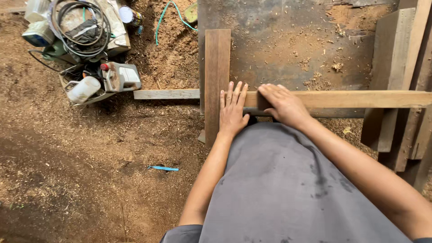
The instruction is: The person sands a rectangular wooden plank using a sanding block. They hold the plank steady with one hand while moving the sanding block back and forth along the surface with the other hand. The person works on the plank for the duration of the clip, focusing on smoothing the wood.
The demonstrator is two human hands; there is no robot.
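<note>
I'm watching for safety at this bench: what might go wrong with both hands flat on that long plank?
1. The long plank overhangs the bench's left edge; it may tip or slide under the left hand and right hand.
2. Bare palms on rough wood risk splinters.
3. Sawdust on the bench top could let boards slip.

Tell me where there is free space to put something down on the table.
Free: the dusty table beyond the long plank, between the dark board and stacked boards. Crowded: the near edge, under the left hand and right hand.
</note>
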